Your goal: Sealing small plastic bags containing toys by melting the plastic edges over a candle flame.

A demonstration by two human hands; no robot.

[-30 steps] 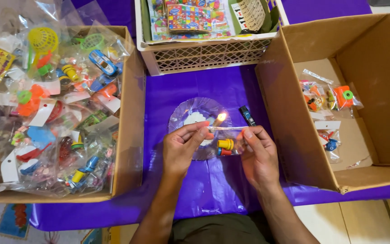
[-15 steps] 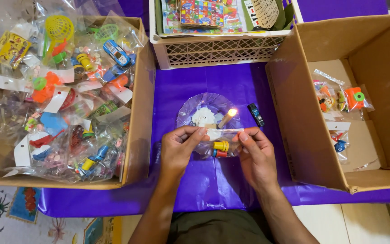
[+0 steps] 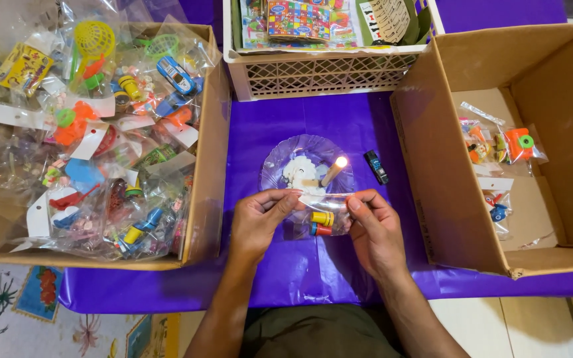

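Purple plastic tablecloth [image 3: 280, 126] over a table, patterned floor mat below at the left. Left hand [image 3: 260, 222] and right hand [image 3: 374, 229] pinched, finger and thumb, on the two ends of the top edge of a small clear plastic bag [image 3: 321, 213]; bag stretched taut between them, just in front of a lit candle [image 3: 334, 171]. Candle leaning on a clear round plate [image 3: 280, 162] (flame near the bag's upper edge, though contact hard to judge from above). Inside the bag: two small cylindrical toys, one yellow, one red and blue, possibly more hidden behind the fingers.

Risks from here, as a judgement: plastic held too close to the flame likely to melt through or scorch rather than seal; fingertips near the flame open to a burn; tilted candle liable to roll off the plate onto the plastic cloth.

Counts: two cardboard boxes, left cardboard box [image 3: 207, 166] heaped with filled toy bags (too many to count), right cardboard box [image 3: 432, 199] holding roughly three or four bags; one white lattice crate [image 3: 326, 76] of printed cards behind the plate; one dark blue lighter [image 3: 376, 166] beside the plate; one candle; one plate.
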